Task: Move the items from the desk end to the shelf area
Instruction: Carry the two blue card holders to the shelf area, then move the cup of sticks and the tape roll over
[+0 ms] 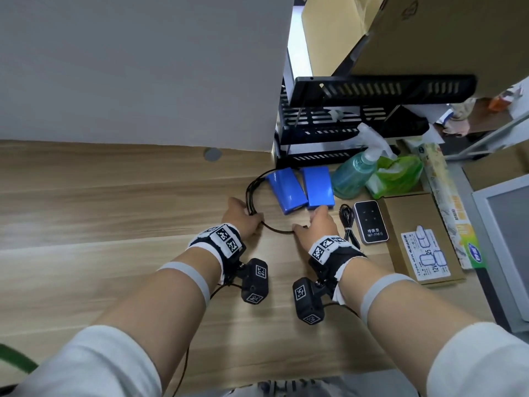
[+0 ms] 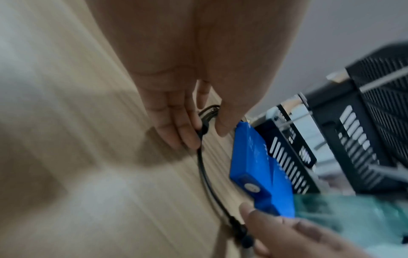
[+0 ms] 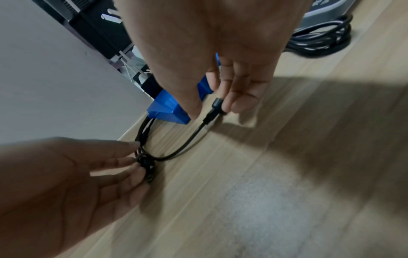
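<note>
Cable [image 1: 255,196] loop between both hands' fingers [image 3: 234,103].

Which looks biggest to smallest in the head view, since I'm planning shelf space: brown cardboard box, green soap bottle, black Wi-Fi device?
1. brown cardboard box
2. green soap bottle
3. black Wi-Fi device
The last two look fairly close.

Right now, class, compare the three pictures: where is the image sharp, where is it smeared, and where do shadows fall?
Head view: mostly sharp, edges bent by the wide lens, the batteries clear. Left wrist view: desk streaked with blur, a shadow under the left hand. Right wrist view: cable fairly crisp, desk smeared, a broad shadow beside the right hand.
</note>
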A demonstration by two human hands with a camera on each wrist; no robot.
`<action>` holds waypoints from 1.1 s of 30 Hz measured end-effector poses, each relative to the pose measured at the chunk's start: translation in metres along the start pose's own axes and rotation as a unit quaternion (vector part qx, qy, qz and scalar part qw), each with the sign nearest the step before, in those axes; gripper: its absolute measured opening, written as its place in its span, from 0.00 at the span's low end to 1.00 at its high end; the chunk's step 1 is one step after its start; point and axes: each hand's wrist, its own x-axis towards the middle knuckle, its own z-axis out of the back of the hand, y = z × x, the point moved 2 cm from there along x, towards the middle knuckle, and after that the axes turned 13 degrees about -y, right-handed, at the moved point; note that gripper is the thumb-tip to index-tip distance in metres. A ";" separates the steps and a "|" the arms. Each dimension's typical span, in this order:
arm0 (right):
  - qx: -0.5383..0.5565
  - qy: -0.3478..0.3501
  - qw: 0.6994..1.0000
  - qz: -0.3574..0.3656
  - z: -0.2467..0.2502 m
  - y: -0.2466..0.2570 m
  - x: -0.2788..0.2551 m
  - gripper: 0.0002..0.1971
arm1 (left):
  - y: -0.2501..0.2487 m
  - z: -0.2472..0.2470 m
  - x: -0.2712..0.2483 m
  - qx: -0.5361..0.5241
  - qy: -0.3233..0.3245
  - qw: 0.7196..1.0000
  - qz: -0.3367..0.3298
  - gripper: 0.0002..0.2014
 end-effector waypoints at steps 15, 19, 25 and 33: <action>0.088 0.130 0.969 0.190 0.009 0.078 -0.070 0.02 | 0.054 0.097 -0.097 -0.134 -0.099 0.983 0.075 0.12; 0.105 0.200 0.939 0.258 -0.008 0.140 -0.143 0.06 | 0.081 0.170 -0.156 -0.274 -0.177 0.942 0.082 0.03; 0.151 0.311 0.877 0.335 -0.043 0.237 -0.278 0.04 | 0.152 0.302 -0.216 -0.416 -0.335 0.842 0.079 0.06; 0.158 0.393 0.826 0.371 -0.137 0.370 -0.468 0.06 | 0.293 0.490 -0.259 -0.497 -0.420 0.757 0.059 0.07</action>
